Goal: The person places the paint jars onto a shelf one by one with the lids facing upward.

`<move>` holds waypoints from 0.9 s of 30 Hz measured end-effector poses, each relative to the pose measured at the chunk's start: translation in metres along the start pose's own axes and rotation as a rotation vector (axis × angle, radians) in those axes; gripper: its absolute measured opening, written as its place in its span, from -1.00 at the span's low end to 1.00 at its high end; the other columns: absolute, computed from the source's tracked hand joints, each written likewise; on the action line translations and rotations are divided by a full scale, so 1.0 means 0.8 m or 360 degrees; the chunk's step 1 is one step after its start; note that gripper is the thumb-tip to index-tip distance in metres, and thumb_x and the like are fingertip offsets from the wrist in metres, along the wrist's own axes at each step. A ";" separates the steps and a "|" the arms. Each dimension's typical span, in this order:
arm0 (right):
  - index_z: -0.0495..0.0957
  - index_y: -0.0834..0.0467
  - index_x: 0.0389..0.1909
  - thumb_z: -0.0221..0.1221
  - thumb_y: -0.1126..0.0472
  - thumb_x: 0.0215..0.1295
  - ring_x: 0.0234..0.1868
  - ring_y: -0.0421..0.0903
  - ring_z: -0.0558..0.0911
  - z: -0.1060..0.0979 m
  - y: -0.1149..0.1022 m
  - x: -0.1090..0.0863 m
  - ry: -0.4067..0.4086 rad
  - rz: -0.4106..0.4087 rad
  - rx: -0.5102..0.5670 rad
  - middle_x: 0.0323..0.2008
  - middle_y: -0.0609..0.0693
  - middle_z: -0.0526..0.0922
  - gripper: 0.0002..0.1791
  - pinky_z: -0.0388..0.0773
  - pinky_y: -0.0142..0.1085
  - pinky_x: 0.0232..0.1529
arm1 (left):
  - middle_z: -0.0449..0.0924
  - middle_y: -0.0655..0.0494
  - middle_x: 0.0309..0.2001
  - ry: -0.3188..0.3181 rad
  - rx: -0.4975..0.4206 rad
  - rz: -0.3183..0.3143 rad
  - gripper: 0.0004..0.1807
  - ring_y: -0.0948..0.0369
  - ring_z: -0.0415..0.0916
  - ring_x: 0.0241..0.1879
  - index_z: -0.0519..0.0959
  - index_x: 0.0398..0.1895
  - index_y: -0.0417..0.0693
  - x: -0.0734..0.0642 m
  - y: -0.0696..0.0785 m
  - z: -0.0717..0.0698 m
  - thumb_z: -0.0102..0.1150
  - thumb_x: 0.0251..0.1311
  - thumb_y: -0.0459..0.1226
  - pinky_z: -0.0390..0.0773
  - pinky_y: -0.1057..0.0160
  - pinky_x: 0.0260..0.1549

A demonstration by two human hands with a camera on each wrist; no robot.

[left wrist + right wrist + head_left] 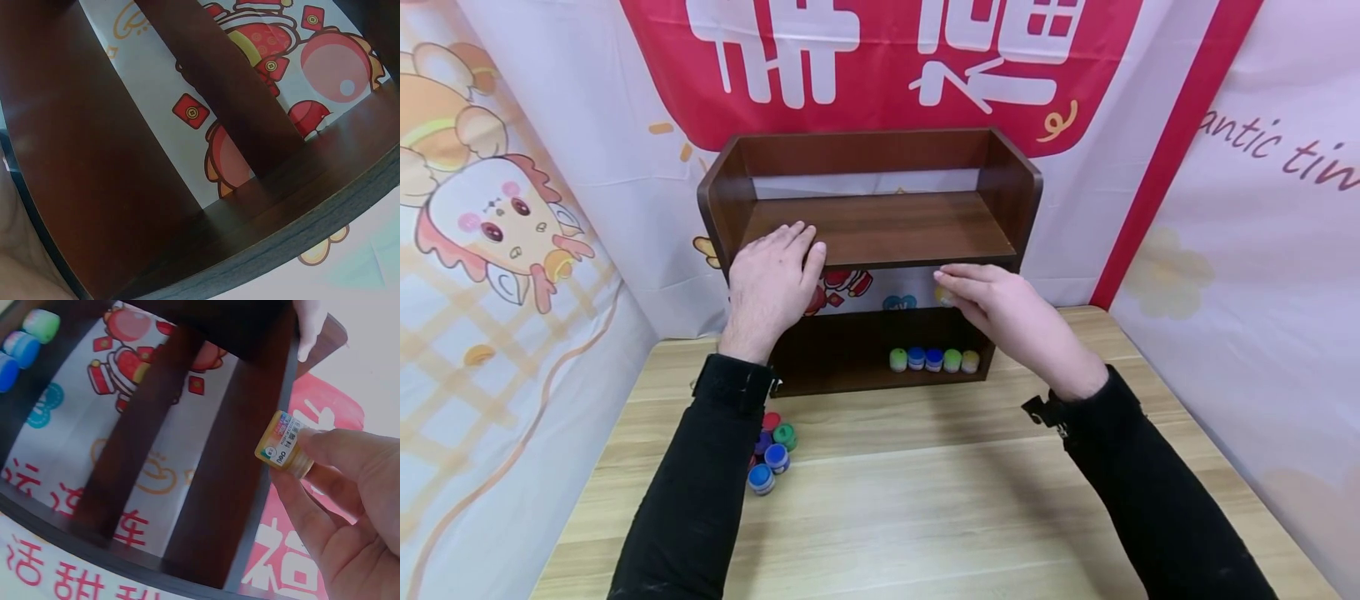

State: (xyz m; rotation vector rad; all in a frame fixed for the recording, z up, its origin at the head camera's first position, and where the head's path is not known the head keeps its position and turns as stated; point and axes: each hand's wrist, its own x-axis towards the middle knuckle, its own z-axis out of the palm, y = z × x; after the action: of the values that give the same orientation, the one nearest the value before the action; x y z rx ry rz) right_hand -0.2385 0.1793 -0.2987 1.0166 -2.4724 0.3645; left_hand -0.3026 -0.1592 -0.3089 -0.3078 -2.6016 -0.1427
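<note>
A brown wooden shelf (880, 225) with two levels stands against the back cloth. My left hand (775, 279) rests on the left front part of its upper board, fingers extended. In the right wrist view, my right hand (350, 494) pinches a small paint jar (282, 445) with yellow contents and a printed label between thumb and fingers. The head view shows my right hand (1003, 312) at the right front of the shelf, near the upper board's edge. Below, several paint jars (933, 359), green, blue and yellow, stand in a row at the right of the lower level.
On the table (910, 500), beside my left forearm, stands a cluster of several paint jars (777, 457), blue, green, red and purple; the sleeve partly covers it. Printed cloths (647, 208) hang behind and at both sides.
</note>
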 end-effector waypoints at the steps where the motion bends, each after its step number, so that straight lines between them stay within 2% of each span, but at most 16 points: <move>1: 0.57 0.08 0.39 0.36 0.28 0.31 0.25 0.02 0.61 -0.002 0.000 0.004 0.0016 0.0010 0.0003 0.27 0.10 0.63 -0.40 0.63 -0.10 0.18 | 0.38 0.05 0.49 0.0001 0.0000 0.0000 -0.24 0.06 0.27 0.50 0.37 0.57 0.08 0.000 0.000 0.000 -0.53 0.57 0.22 0.21 -0.05 0.49; 15: 0.55 0.09 0.40 0.31 0.28 0.36 0.29 0.04 0.58 -0.016 0.020 0.057 0.0267 0.0139 -0.0019 0.29 0.11 0.62 -0.43 0.55 -0.08 0.28 | 0.37 0.04 0.50 -0.0009 0.0001 -0.0002 -0.26 0.06 0.25 0.51 0.36 0.58 0.08 0.002 -0.001 0.004 -0.49 0.58 0.21 0.19 -0.04 0.50; 21: 0.54 0.12 0.41 0.29 0.27 0.38 0.33 0.05 0.55 -0.018 0.032 0.082 0.0250 0.0267 -0.0057 0.32 0.12 0.60 -0.44 0.46 -0.09 0.36 | 0.36 0.04 0.51 -0.0015 0.0006 -0.0007 -0.26 0.06 0.24 0.51 0.35 0.58 0.09 0.002 -0.001 0.004 -0.49 0.58 0.21 0.18 -0.05 0.50; 27: 0.51 0.11 0.44 0.24 0.26 0.43 0.33 0.07 0.54 -0.019 0.039 0.103 0.0172 0.0436 -0.0049 0.34 0.13 0.57 -0.44 0.47 -0.11 0.35 | 0.34 0.04 0.52 -0.0034 0.0006 -0.0011 -0.26 0.05 0.23 0.52 0.33 0.59 0.10 0.002 -0.002 0.004 -0.50 0.58 0.21 0.17 -0.06 0.50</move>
State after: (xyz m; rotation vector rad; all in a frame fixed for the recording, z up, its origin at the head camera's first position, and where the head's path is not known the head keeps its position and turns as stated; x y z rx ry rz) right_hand -0.3088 0.1575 -0.2476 0.6277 -2.5126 0.4529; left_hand -0.3060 -0.1597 -0.3109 -0.3008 -2.6239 -0.1375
